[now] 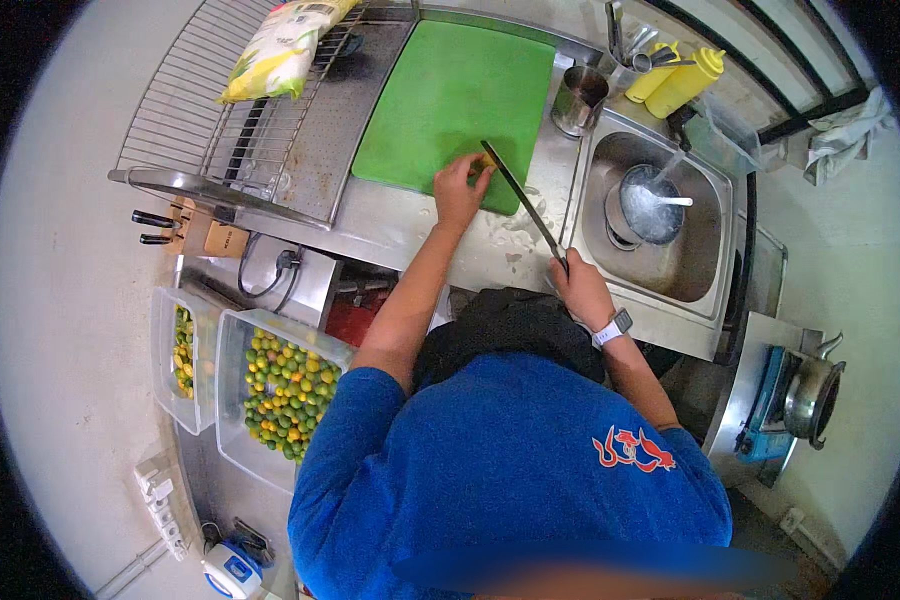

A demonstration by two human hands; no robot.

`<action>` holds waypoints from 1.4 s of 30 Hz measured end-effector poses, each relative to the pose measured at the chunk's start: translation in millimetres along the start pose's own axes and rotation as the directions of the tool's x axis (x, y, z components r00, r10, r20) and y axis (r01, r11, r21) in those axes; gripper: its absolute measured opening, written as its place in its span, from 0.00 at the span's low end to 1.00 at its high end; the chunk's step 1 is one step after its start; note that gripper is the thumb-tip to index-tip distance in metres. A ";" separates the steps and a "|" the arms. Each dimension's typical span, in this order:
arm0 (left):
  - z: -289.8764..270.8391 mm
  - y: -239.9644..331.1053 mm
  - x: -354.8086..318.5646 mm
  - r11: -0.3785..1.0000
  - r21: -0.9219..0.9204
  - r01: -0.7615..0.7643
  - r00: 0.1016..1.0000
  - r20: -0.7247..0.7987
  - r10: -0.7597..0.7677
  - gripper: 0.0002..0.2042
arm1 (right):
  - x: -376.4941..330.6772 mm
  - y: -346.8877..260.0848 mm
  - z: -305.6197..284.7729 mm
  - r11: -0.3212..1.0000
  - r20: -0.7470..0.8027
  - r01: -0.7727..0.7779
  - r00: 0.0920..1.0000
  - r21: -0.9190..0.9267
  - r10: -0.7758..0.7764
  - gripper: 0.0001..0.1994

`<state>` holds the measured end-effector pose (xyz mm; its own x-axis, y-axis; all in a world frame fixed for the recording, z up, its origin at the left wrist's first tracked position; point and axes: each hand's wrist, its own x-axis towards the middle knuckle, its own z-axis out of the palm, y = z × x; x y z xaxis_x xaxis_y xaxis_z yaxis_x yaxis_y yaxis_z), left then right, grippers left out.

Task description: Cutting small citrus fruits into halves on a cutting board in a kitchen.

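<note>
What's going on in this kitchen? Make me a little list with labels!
left hand: holds a small yellowish fruit on the green cutting board
right hand: grips a long knife, blade tip by the fruit
sink: holds a metal bowl with water running into it
beside board: metal cup, yellow squeeze bottles
lower left: clear bins of green and yellow fruits
</note>
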<state>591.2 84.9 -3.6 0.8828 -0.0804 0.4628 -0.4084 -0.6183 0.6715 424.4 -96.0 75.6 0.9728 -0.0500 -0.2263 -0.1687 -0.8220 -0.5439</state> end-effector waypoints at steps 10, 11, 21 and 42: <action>4.4 0.6 -3.5 1.000 -0.004 -0.024 1.000 0.009 0.024 0.13 | 29.1 -10.6 -1.9 0.996 0.014 -0.011 1.000 -0.092 0.012 0.15; 4.7 1.2 -3.8 0.999 0.017 -0.041 0.999 0.018 0.041 0.13 | 35.2 -12.1 -1.8 0.996 0.013 -0.012 1.000 -0.092 0.013 0.15; 0.9 8.2 -1.6 0.999 0.043 -0.007 0.999 0.041 0.005 0.13 | 73.0 -17.9 7.1 0.997 -0.026 0.077 0.997 -0.033 -0.078 0.15; 3.4 -2.2 -4.8 0.996 -0.054 0.067 0.998 0.002 -0.067 0.12 | 58.1 -9.6 25.7 0.998 0.134 -0.046 0.990 -0.041 0.051 0.16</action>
<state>588.7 84.1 -9.2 0.9087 -0.0408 0.4155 -0.3604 -0.5791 0.7313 478.5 -76.5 46.9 0.9329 -0.0155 -0.3598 -0.2066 -0.8413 -0.4995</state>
